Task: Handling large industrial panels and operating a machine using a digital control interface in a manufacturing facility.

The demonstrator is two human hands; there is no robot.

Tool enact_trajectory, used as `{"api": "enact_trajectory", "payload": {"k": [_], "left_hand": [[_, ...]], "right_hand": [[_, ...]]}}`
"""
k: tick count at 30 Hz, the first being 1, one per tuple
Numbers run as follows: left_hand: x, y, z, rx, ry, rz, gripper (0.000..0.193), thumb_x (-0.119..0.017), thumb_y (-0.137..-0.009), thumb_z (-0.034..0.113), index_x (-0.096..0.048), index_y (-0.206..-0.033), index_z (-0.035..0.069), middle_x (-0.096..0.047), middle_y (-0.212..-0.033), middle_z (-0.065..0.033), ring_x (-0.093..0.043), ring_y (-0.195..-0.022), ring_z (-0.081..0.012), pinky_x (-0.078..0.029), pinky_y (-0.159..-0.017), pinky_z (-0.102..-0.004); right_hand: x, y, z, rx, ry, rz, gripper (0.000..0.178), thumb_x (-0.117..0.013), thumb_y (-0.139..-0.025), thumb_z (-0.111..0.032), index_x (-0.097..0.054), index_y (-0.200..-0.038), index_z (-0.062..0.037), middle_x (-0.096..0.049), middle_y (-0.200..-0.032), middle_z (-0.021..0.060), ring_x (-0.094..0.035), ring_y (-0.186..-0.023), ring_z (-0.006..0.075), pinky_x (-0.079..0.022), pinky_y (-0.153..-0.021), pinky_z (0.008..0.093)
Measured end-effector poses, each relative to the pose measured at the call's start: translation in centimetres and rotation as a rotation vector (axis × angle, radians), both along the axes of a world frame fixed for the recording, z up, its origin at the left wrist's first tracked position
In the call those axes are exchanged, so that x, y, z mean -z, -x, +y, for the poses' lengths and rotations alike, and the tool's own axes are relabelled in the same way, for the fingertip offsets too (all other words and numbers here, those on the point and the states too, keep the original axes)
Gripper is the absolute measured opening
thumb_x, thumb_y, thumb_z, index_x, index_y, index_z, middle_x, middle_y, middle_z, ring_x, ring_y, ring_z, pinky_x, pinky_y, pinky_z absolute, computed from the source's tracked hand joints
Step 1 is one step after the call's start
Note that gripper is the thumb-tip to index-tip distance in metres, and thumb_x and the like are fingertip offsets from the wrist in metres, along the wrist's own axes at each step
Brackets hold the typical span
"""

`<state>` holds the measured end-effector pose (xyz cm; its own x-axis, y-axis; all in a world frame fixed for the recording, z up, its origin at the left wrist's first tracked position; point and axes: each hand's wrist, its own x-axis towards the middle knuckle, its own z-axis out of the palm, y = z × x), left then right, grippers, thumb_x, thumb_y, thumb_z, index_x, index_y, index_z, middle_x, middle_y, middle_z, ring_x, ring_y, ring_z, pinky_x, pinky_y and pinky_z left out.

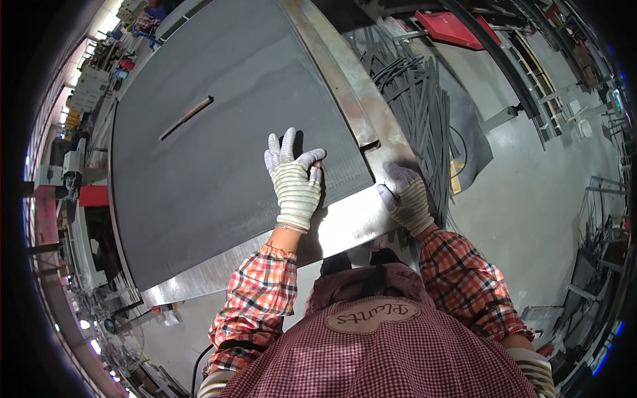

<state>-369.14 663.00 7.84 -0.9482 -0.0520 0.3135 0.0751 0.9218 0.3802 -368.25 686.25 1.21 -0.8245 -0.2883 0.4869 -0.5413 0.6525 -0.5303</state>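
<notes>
A large dark grey sheet (219, 166), apparently rubber, covers most of a metal-topped table (358, 222). My left hand (296, 189), in a striped white glove, rests over the sheet near its front right part, fingers spread and stretched out. At the table's right front corner, my gloved right hand (408, 199) is closed with its fingers curled at the metal edge. Whatever it may hold is hidden. A long metal bar (332, 79) lies along the sheet's right side, its near end just beyond my right hand. Farther left on the sheet lies a wooden-handled knife (186, 118).
Many thin dark strips (418, 106) lie in a heap on the floor right of the table. A dark sheet piece (472, 139) spreads beside them. A red metal part (458, 30) and long frames stand at the far right. Machinery (86, 166) lines the left.
</notes>
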Motion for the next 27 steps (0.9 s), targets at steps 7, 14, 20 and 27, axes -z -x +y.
{"api": "enact_trajectory", "payload": {"k": [7,14,20,27], "left_hand": [[-0.6,0.4,-0.1,0.015,0.029,-0.014,0.021,-0.070,-0.071,0.016,-0.071,-0.091,0.021,-0.036,-0.141,-0.0150,-0.021,-0.134,-0.0392,-0.012,-0.111,-0.0481],[-0.9,2.0,0.5,-0.053,0.005,-0.089,0.014,-0.071,-0.073,0.025,-0.071,-0.083,0.016,-0.034,-0.142,-0.0146,-0.021,-0.134,-0.0399,-0.013,-0.111,-0.0474],[-1.2,2.2,0.8,-0.070,-0.003,-0.090,0.013,-0.071,-0.072,0.025,-0.070,-0.080,0.015,-0.035,-0.142,-0.0138,-0.021,-0.134,-0.0407,-0.013,-0.110,-0.0479],[-1.0,2.3,1.6,-0.018,-0.003,0.021,0.015,-0.070,-0.069,0.015,-0.068,-0.084,0.015,-0.037,-0.140,-0.0162,-0.022,-0.134,-0.0399,-0.015,-0.110,-0.0482]], "right_hand": [[-0.3,0.1,0.0,0.019,-0.015,-0.028,0.042,-0.062,-0.080,-0.025,-0.055,-0.111,0.0027,-0.060,-0.104,0.0187,-0.056,-0.096,0.0345,-0.042,-0.088,0.0421],[-0.4,0.3,-0.1,0.015,0.016,-0.072,0.042,-0.063,-0.078,-0.024,-0.056,-0.109,0.0035,-0.060,-0.102,0.0200,-0.056,-0.095,0.0355,-0.043,-0.087,0.0421],[-0.9,0.2,-0.1,-0.012,0.034,-0.051,0.044,-0.060,-0.079,-0.028,-0.057,-0.107,0.0047,-0.062,-0.098,0.0214,-0.059,-0.091,0.0360,-0.045,-0.084,0.0435],[-1.2,0.3,-0.1,-0.028,0.074,-0.056,0.046,-0.063,-0.075,-0.029,-0.058,-0.105,0.0060,-0.062,-0.096,0.0220,-0.060,-0.089,0.0365,-0.046,-0.082,0.0433]]}}
